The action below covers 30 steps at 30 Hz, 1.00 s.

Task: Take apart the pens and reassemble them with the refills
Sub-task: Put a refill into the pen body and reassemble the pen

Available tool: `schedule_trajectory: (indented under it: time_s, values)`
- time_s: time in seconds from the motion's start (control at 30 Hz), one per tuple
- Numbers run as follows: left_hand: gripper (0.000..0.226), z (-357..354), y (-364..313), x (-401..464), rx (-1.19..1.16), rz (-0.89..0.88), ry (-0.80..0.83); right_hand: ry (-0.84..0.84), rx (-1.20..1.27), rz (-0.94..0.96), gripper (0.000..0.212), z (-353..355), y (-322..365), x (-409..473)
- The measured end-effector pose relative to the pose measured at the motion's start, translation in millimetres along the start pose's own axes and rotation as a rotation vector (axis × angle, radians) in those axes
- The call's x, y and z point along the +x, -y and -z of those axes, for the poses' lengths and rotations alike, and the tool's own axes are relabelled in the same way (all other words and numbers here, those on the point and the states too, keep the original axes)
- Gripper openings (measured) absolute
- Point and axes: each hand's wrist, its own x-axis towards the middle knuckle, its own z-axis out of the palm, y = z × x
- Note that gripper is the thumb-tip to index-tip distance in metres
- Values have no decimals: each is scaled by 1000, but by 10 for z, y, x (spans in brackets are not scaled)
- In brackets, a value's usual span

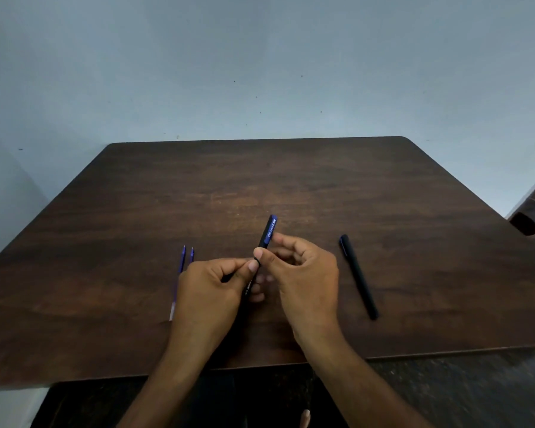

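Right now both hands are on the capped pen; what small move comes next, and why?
Probably pull the cap straight off. The right hand pinches it, the left hand grips the barrel of the held pen, and it looks still assembled. Two refills wait to the left; the second pen lies untouched on the table.

Blue clip of the black pen [269,231] held above the table: white lettering reads "OCTANE", running along the clip.
Black barrel of the same pen: light lettering, partly hidden by fingers, too small to read.
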Motion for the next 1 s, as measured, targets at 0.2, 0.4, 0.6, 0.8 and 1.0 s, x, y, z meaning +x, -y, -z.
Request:
schedule_trajectory:
  time_s: [0.2,0.4,0.6,0.8,1.0]
  values:
    - [16,-118,-35,6,242,-132,52,-14,-243,92,17,200,128,57]
    - [18,-285,-102,81,324,-97,90,-56,-530,125,6,480,248,235]
    - [11,-471,-89,184,360,-94,97,-76,-762,80,8,710,238,327]
    - [12,-635,-95,261,414,-136,64,-70,-950,4,17,814,214,421]
    - [13,-739,-102,324,483,-142,91,-83,-1086,-30,29,844,206,439]
